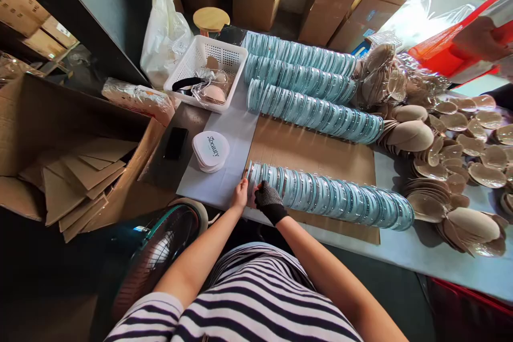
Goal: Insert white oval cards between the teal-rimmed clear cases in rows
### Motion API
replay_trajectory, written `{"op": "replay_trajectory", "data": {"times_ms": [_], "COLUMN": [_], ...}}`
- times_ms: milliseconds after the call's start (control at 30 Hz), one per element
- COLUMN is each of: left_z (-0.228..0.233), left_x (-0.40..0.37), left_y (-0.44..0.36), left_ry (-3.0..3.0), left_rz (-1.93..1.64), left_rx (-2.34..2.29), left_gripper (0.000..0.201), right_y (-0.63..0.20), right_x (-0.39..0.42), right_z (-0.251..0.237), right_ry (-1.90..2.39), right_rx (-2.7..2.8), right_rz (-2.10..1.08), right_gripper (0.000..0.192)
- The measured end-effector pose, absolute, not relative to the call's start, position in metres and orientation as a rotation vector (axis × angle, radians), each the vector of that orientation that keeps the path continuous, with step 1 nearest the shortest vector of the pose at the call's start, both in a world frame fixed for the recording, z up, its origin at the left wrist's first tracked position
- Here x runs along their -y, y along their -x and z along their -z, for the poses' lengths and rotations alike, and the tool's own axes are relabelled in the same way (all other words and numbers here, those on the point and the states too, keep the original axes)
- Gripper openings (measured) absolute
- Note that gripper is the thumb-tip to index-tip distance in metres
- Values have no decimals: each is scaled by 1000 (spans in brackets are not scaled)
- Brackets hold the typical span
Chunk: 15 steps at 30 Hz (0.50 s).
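A long near row of clear, blue-tinted plastic shells (332, 192) stands on edge, nested together, along the front of the table. At its left end my left hand (239, 195) is closed, its fingers pinching the edge of the end shell. My right hand (270, 200), in a black fingerless glove with a patterned back, is curled against the same end of the row; its fingertips are partly hidden. Left of my hands lies a small stack of white rounded cards (211, 149) printed "beauty".
Farther back are several more shell rows (312, 109). Beige pads (412, 133) cover the right side. A white basket (236, 83) holds loose pieces; near it lies a black phone (176, 143). A fan (160, 256) and an open carton (132, 171) stand at left.
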<state>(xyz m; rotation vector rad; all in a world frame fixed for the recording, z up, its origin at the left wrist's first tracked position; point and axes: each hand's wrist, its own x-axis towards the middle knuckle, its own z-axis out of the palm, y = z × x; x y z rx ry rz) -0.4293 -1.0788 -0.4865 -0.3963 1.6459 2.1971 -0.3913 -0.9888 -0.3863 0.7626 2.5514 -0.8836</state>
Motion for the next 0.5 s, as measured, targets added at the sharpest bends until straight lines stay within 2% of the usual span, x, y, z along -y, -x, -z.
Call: {"op": "replay_trajectory", "data": {"times_ms": [133, 300, 400, 500], "left_z": [482, 478, 478, 476], "left_x": [1078, 1078, 1080, 1080], "left_y": [425, 424, 423, 423], "left_ry": [415, 414, 384, 364], "left_rz": [-2232, -2220, -2191, -2176], "left_rx": [-1598, -1598, -1632, -1660], "left_gripper": [17, 18, 20, 22], "right_y": [408, 397, 399, 408], "right_x": [985, 998, 1004, 1001], "right_z": [393, 402, 405, 408], "right_ry": [-776, -715, -648, -607], "right_rx": [-2646, -2619, -2551, -2471], "right_rz": [791, 655, 707, 838], "right_gripper": [18, 24, 27, 20]}}
